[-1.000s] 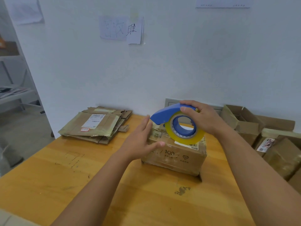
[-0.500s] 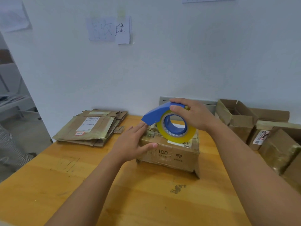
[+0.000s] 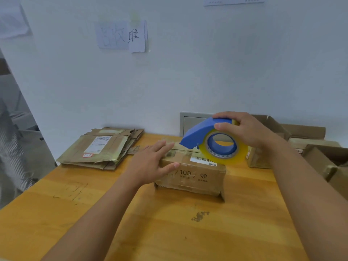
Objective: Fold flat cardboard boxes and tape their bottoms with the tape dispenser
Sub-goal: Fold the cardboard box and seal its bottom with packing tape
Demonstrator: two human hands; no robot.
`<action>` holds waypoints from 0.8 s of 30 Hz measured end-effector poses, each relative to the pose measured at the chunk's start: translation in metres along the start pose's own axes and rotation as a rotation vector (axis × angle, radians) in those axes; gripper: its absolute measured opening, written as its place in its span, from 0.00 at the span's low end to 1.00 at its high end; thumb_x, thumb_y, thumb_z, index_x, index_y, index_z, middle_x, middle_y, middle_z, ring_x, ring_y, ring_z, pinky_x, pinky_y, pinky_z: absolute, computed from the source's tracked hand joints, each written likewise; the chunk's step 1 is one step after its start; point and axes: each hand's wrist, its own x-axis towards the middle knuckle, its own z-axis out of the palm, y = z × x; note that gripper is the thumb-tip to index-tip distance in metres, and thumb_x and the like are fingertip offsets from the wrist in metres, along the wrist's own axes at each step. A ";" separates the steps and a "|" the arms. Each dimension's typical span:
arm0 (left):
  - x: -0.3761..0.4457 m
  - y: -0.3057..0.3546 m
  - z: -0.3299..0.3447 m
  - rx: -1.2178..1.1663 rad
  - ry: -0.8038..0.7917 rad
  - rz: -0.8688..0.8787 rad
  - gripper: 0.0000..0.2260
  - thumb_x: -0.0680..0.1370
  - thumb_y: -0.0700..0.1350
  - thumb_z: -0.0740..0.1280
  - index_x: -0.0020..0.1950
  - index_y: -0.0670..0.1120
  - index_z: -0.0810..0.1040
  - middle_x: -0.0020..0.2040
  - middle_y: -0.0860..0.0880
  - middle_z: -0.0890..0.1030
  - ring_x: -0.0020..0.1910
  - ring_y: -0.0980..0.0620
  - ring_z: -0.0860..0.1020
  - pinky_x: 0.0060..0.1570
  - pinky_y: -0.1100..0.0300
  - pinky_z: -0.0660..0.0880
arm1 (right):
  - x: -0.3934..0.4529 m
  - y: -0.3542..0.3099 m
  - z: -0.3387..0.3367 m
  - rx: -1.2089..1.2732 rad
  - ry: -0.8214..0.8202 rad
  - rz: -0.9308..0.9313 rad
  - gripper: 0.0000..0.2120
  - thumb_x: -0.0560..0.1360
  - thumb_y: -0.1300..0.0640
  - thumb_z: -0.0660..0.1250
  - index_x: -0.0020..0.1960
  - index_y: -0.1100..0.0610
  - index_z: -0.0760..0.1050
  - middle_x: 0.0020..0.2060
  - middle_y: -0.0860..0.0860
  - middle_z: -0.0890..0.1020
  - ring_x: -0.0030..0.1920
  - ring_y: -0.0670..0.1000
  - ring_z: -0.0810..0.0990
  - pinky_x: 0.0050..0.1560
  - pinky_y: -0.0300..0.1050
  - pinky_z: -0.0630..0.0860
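- Far left on the wooden table [image 3: 94, 213], a stack of flattened boxes [image 3: 102, 148] lay against the wall, a white shipping label facing up on the top one.
- Next along, the left hand [image 3: 150, 162] rested flat on the folded box [image 3: 192, 176], fingers straight and relaxed over the box's top left edge, thumb stretched along the upper front face. Nothing gripped there, just pressing.
- The box itself sat mid-table, upright, its printed side facing the camera and a barcode sticker on top.
- Above the box's top right part, the tape dispenser [image 3: 211, 140] tilted with its blue nose pointing left and down, close to the left fingertips; the yellowish tape roll touched or nearly touched the box top, hard to tell which.
- The right hand [image 3: 244, 129] gripped the dispenser from above, fingers curled over the blue hood, thumb on the near side of the roll.
- Far right, several open cardboard boxes [image 3: 320, 151] stood clustered by the wall.
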 end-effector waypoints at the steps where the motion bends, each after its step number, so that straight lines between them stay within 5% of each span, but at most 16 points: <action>1: -0.001 0.000 0.000 0.008 -0.012 0.001 0.38 0.72 0.79 0.43 0.79 0.63 0.55 0.80 0.56 0.58 0.77 0.51 0.59 0.73 0.49 0.58 | 0.000 0.000 0.002 -0.001 0.005 0.000 0.15 0.78 0.44 0.67 0.64 0.42 0.78 0.59 0.40 0.79 0.58 0.45 0.77 0.60 0.45 0.72; 6: -0.001 0.005 -0.004 0.066 -0.029 0.058 0.39 0.72 0.77 0.42 0.78 0.60 0.60 0.80 0.55 0.57 0.79 0.52 0.53 0.75 0.51 0.49 | 0.003 0.004 0.015 -0.050 -0.009 0.030 0.13 0.77 0.42 0.68 0.61 0.37 0.77 0.54 0.34 0.77 0.54 0.39 0.76 0.49 0.34 0.68; 9: 0.002 0.013 0.001 0.175 -0.083 0.111 0.41 0.73 0.76 0.45 0.80 0.55 0.57 0.80 0.55 0.56 0.79 0.55 0.49 0.75 0.53 0.42 | -0.003 0.016 0.031 -0.108 -0.041 0.061 0.15 0.77 0.42 0.68 0.63 0.40 0.77 0.55 0.38 0.78 0.54 0.43 0.76 0.51 0.39 0.69; 14: 0.006 0.013 0.004 0.207 -0.109 0.113 0.46 0.69 0.79 0.45 0.80 0.55 0.54 0.81 0.53 0.55 0.79 0.53 0.51 0.76 0.51 0.46 | -0.005 0.027 0.032 -0.034 -0.009 0.087 0.15 0.77 0.42 0.68 0.63 0.40 0.78 0.56 0.41 0.79 0.54 0.43 0.77 0.50 0.37 0.71; 19: 0.006 0.006 0.013 0.075 -0.193 0.033 0.44 0.70 0.77 0.54 0.80 0.56 0.53 0.81 0.56 0.52 0.79 0.55 0.46 0.72 0.48 0.63 | 0.000 0.027 0.038 -0.033 -0.007 0.088 0.14 0.77 0.43 0.68 0.62 0.39 0.78 0.55 0.39 0.78 0.54 0.43 0.77 0.48 0.31 0.68; 24: -0.007 -0.006 0.029 -0.022 -0.266 -0.045 0.43 0.72 0.74 0.57 0.81 0.55 0.52 0.81 0.57 0.50 0.79 0.55 0.43 0.73 0.48 0.62 | 0.013 0.015 0.057 -0.071 -0.029 0.052 0.17 0.77 0.42 0.68 0.64 0.42 0.78 0.56 0.40 0.77 0.57 0.45 0.75 0.51 0.38 0.68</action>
